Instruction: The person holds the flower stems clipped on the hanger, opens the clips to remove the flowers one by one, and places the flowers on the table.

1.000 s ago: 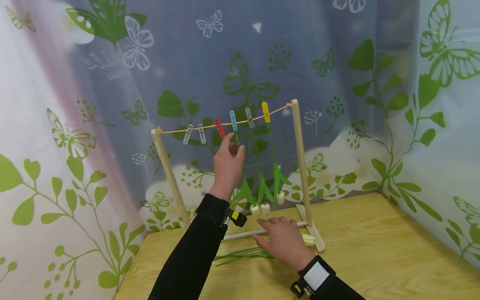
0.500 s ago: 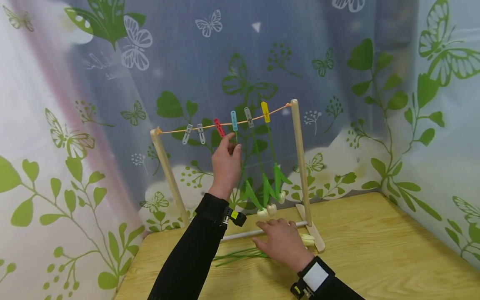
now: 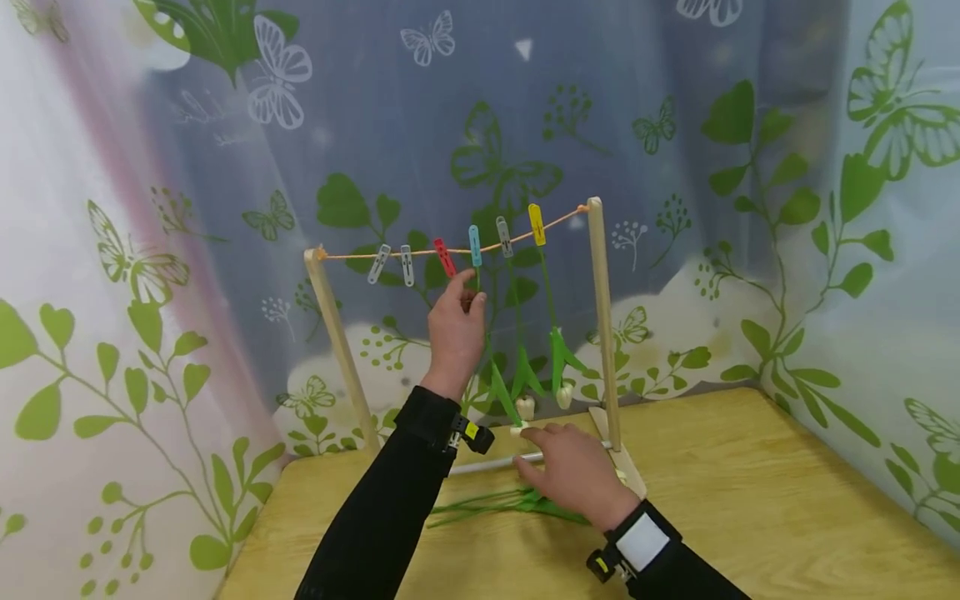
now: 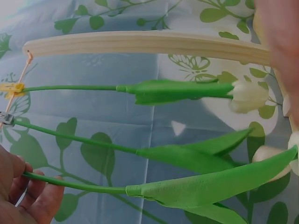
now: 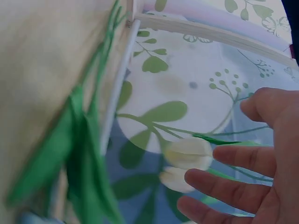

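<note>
Three white tulips with green stems hang heads-down from an orange cord [image 3: 420,253]. My left hand [image 3: 456,337] pinches the stem of the leftmost tulip [image 4: 187,189], just under a blue clothespin [image 3: 475,246]. The other two tulips hang from a grey clothespin [image 3: 504,237] and a yellow clothespin [image 3: 537,225]. My right hand [image 3: 573,468] is low, its fingers spread and fairly straight. Its fingertips are right at a white tulip head [image 5: 189,154] in the right wrist view. Left of the blue one are a red clothespin [image 3: 444,257] and two pale clothespins.
The cord spans two wooden posts, a left post [image 3: 333,333] and a right post [image 3: 606,333]. A white crossbar [image 3: 491,465] joins them low down. More tulips [image 5: 51,149] lie on the wooden table [image 3: 712,483] under my right hand. A patterned curtain surrounds the table.
The hanging tulip heads swung right, then the middle one drifted back left. My right hand now reaches the leftmost head. My left hand stays by the blue clothespin; the head view has shifted slightly.
</note>
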Tool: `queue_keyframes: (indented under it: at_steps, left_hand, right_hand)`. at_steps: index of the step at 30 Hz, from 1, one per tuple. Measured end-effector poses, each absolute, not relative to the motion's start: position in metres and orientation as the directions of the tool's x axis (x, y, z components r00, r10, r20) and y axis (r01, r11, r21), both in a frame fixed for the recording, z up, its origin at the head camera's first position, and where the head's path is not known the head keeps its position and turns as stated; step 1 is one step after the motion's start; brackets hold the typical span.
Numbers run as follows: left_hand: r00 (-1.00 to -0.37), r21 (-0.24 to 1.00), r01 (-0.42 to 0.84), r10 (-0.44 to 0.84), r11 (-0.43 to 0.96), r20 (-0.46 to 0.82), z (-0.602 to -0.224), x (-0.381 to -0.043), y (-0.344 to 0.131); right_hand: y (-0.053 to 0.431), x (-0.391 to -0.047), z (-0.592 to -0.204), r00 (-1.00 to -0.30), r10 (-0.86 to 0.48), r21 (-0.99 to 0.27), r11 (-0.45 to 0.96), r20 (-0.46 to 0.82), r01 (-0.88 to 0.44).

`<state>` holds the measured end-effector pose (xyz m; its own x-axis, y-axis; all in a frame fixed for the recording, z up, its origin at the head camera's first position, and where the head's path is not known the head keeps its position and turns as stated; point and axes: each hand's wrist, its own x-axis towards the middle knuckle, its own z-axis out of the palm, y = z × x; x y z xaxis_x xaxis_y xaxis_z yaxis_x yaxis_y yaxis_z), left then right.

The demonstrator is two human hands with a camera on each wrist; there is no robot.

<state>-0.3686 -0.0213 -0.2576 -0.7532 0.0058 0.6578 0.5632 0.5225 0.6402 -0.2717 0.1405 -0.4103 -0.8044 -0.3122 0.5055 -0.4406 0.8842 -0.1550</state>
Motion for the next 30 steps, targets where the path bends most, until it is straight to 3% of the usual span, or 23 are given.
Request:
queue_keyframes:
  at_steps: [4, 11, 22, 30]
  left_hand:
    - [-0.752, 0.645, 0.566, 0.003, 0.513, 0.659, -0.260, -0.370, -0.023]
    - [-0.767, 0.651, 0.550, 0.007, 0.523, 0.642, -0.264, -0.370, -0.023]
    - [-0.758, 0.639, 0.563, 0.019, 0.524, 0.652, -0.267, -0.365, -0.019]
    - [-0.734, 0.619, 0.583, 0.014, 0.526, 0.679, -0.274, -0.367, -0.024]
  right_hand:
    - [0.148, -0.275, -0.378, -0.760, -0.350, -0.111, 0.870, 0.548, -0.481]
    - [0.155, -0.285, -0.308, -0.654, -0.442, 0.083, 0.860, 0.614, -0.503]
    - [0.147, -0.297, -0.209, -0.670, -0.455, 0.230, 0.887, 0.586, -0.400]
    - [0.129, -0.306, -0.148, -0.669, -0.495, 0.278, 0.868, 0.554, -0.412]
